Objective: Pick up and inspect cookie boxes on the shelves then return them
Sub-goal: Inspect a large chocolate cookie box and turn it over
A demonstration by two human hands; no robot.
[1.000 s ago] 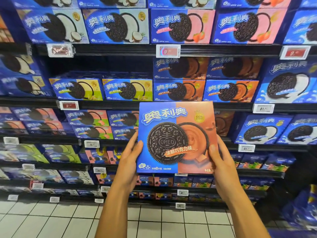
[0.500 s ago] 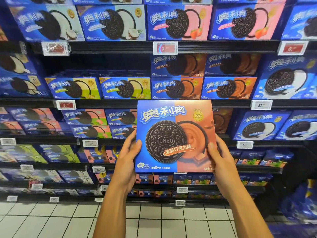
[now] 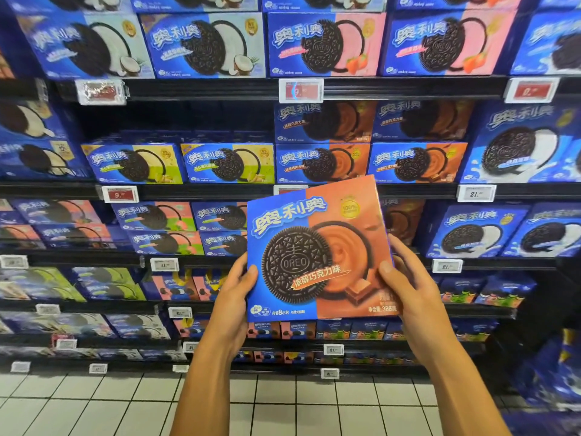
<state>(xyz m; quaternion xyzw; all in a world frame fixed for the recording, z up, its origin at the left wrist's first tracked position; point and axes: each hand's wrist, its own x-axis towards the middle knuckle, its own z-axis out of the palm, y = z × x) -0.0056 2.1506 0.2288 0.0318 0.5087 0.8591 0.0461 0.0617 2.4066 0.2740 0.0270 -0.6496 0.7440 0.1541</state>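
We hold the chocolate cookie box (image 3: 317,250) face-on, in front of the shelves (image 3: 408,191), just below the row of matching orange-and-blue boxes (image 3: 320,163). Left hand (image 3: 234,297) clasps its left edge, thumb on the front; right hand (image 3: 408,287) does likewise on the right edge. We judge it light, stiff cardboard, glossy and somewhat slippery, contents brittle. Best taken by opposite edges, without squeezing the panels.
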